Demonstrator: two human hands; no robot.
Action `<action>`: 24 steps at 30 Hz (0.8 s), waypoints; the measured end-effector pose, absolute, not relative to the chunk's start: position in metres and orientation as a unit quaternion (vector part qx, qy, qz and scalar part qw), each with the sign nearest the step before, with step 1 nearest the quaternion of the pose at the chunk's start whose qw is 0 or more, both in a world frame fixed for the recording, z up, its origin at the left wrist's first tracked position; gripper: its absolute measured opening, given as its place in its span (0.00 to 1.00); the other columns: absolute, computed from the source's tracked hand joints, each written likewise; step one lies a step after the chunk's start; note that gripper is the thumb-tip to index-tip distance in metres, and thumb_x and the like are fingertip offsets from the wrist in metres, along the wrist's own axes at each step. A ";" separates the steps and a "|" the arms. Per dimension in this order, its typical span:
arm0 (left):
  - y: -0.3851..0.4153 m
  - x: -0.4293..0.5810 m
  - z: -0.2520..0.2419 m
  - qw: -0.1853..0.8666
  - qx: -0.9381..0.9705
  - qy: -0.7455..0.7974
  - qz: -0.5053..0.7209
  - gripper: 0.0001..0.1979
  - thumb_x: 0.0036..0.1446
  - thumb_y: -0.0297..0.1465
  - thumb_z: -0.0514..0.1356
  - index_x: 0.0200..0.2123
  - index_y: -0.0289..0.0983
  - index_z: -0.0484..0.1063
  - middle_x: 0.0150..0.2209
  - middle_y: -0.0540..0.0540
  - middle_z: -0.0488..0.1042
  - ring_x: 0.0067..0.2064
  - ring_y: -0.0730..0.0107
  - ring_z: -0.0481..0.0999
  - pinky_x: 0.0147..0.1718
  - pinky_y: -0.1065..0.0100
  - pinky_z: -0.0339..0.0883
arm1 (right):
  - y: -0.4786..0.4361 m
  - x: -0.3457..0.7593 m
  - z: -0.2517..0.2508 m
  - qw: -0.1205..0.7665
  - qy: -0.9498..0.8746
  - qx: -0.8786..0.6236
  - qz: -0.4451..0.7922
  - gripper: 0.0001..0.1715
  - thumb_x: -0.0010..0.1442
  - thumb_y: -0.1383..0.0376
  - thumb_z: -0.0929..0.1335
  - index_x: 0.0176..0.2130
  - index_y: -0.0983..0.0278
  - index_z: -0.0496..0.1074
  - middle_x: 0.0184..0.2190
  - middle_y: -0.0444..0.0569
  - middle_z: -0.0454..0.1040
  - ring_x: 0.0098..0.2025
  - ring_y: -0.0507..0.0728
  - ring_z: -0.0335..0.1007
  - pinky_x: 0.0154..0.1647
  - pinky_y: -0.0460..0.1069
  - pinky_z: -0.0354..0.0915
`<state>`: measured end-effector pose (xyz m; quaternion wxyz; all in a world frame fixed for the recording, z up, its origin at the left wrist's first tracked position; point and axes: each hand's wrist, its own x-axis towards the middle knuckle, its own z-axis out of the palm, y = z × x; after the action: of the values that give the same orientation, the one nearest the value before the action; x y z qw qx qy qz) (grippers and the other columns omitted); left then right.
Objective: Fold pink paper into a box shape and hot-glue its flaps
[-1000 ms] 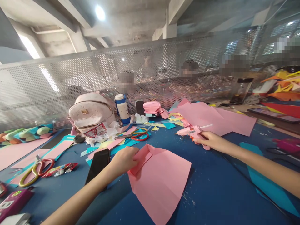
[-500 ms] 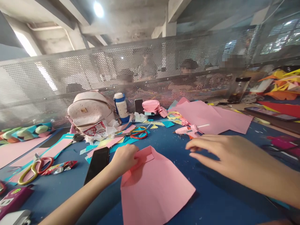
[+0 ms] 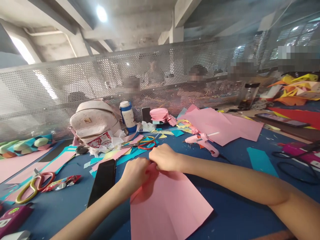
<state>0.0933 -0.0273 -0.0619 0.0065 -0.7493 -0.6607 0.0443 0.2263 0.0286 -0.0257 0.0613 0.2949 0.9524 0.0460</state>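
Note:
A pink paper sheet (image 3: 167, 206) lies on the blue table (image 3: 237, 206) in front of me. My left hand (image 3: 135, 173) is closed on the sheet's far left corner. My right hand (image 3: 163, 157) is closed beside it, pinching the same far edge of the pink sheet; the two hands touch. The folded edge itself is hidden under my fingers. A pink glue gun (image 3: 203, 140) lies alone on the table behind my right hand.
A black phone (image 3: 103, 181) lies left of my left arm. Scissors (image 3: 146, 143) sit just beyond my hands, more scissors (image 3: 33, 185) at the left. A pale backpack (image 3: 93, 121), bottle (image 3: 127, 116), pink sheets (image 3: 220, 125) and paper scraps crowd the back.
My right hand let go of the glue gun, swung left across the table and closed on the pink sheet's far edge next to my left hand. The sheet shifted slightly.

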 end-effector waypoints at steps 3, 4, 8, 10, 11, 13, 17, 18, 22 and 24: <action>-0.029 0.090 -0.057 0.006 -0.752 -0.657 0.059 0.10 0.51 0.24 0.53 0.32 0.38 0.74 0.34 0.44 0.79 0.36 0.57 0.79 0.27 0.68 0.59 | 0.028 0.229 -0.030 0.063 0.951 0.299 0.046 0.07 0.48 0.71 0.70 0.32 0.67 0.77 0.32 0.55 0.79 0.36 0.65 0.77 0.29 0.49 0.65; -0.030 0.089 -0.055 0.005 -0.752 -0.656 0.064 0.10 0.50 0.23 0.53 0.32 0.38 0.74 0.34 0.43 0.79 0.36 0.56 0.79 0.27 0.68 0.59 | 0.027 0.231 -0.030 0.064 0.951 0.299 0.046 0.07 0.48 0.71 0.70 0.32 0.67 0.77 0.31 0.55 0.79 0.36 0.65 0.77 0.29 0.49 0.65; -0.033 0.088 -0.050 0.006 -0.753 -0.654 0.075 0.11 0.48 0.21 0.53 0.31 0.37 0.73 0.33 0.42 0.78 0.37 0.53 0.79 0.27 0.67 0.59 | 0.026 0.232 -0.033 0.062 0.951 0.299 0.048 0.07 0.50 0.72 0.69 0.32 0.67 0.77 0.31 0.56 0.79 0.36 0.64 0.77 0.30 0.49 0.63; -0.032 0.087 -0.049 0.003 -0.753 -0.654 0.074 0.10 0.48 0.22 0.53 0.30 0.37 0.73 0.32 0.42 0.78 0.37 0.53 0.79 0.27 0.67 0.58 | 0.025 0.231 -0.033 0.061 0.951 0.299 0.048 0.07 0.51 0.74 0.69 0.33 0.68 0.77 0.31 0.56 0.79 0.36 0.64 0.77 0.30 0.49 0.63; -0.032 0.087 -0.050 0.002 -0.753 -0.654 0.072 0.09 0.48 0.22 0.54 0.30 0.37 0.73 0.32 0.42 0.78 0.36 0.54 0.79 0.26 0.67 0.57 | 0.025 0.231 -0.033 0.061 0.951 0.299 0.048 0.08 0.51 0.74 0.68 0.33 0.68 0.77 0.31 0.57 0.79 0.36 0.64 0.77 0.30 0.49 0.62; -0.030 0.087 -0.053 -0.001 -0.755 -0.652 0.062 0.08 0.49 0.23 0.54 0.30 0.37 0.72 0.33 0.43 0.78 0.36 0.56 0.78 0.26 0.68 0.56 | 0.025 0.231 -0.032 0.066 0.951 0.298 0.043 0.08 0.52 0.74 0.67 0.33 0.69 0.77 0.31 0.58 0.79 0.37 0.64 0.76 0.30 0.49 0.62; -0.029 0.087 -0.059 -0.005 -0.761 -0.648 0.038 0.07 0.53 0.25 0.53 0.31 0.38 0.70 0.33 0.46 0.77 0.35 0.61 0.77 0.25 0.68 0.53 | 0.029 0.233 -0.027 0.089 0.953 0.288 0.024 0.09 0.53 0.73 0.67 0.34 0.70 0.77 0.33 0.59 0.79 0.37 0.64 0.76 0.29 0.49 0.60; -0.029 0.087 -0.060 -0.007 -0.761 -0.648 0.036 0.07 0.53 0.25 0.53 0.30 0.38 0.70 0.32 0.47 0.77 0.34 0.62 0.77 0.25 0.68 0.53 | 0.033 0.234 -0.025 0.096 0.954 0.283 0.015 0.09 0.53 0.72 0.68 0.34 0.69 0.78 0.34 0.59 0.79 0.36 0.63 0.76 0.29 0.48 0.59; -0.031 0.088 -0.061 -0.009 -0.760 -0.649 0.032 0.07 0.54 0.26 0.53 0.29 0.38 0.70 0.31 0.45 0.77 0.34 0.61 0.77 0.24 0.68 0.51 | 0.055 0.236 -0.012 0.106 0.960 0.255 -0.047 0.13 0.58 0.58 0.67 0.34 0.63 0.79 0.32 0.50 0.80 0.32 0.57 0.74 0.27 0.45 0.58; -0.031 0.087 -0.061 -0.008 -0.762 -0.647 0.031 0.07 0.51 0.23 0.52 0.29 0.38 0.69 0.32 0.45 0.76 0.34 0.62 0.77 0.24 0.68 0.51 | 0.070 0.234 -0.008 0.086 0.962 0.248 -0.076 0.19 0.62 0.52 0.63 0.37 0.59 0.78 0.34 0.44 0.80 0.33 0.53 0.74 0.28 0.43 0.59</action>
<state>0.0866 -0.0315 -0.0607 -0.0075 -0.7616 -0.6473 0.0309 0.2341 0.0704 -0.0076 0.0857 0.2485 0.9618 -0.0760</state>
